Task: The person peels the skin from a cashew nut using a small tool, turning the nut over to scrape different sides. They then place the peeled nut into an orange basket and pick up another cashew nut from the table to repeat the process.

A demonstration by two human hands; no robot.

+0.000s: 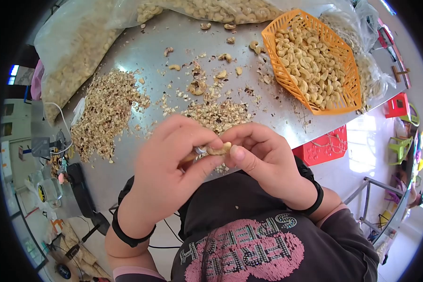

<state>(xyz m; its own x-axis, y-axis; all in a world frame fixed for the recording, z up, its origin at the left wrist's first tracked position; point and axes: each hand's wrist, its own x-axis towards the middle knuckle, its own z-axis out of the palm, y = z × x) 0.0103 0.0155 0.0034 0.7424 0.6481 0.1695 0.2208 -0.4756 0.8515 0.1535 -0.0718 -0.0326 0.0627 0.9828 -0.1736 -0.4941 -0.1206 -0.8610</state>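
Note:
A pale cashew nut (219, 149) is pinched between my two hands above the near edge of the metal table (157, 77). My left hand (171, 164) is closed, thumb and forefinger on the nut's left side, where a small shiny metallic piece (200, 150) also shows; its full shape is hidden in my fingers. My right hand (263, 160) is closed too, its thumb and fingertips at the nut's right end. Just beyond my hands lies a pile of skin flakes (221, 115), with a few loose cashews (197, 87) farther back.
An orange plastic basket (273, 58) of cashews stands at the back right. A larger heap of flakes (105, 108) lies to the left, beside a big clear bag of cashews (75, 51). A red stool (322, 145) is below the table's right edge.

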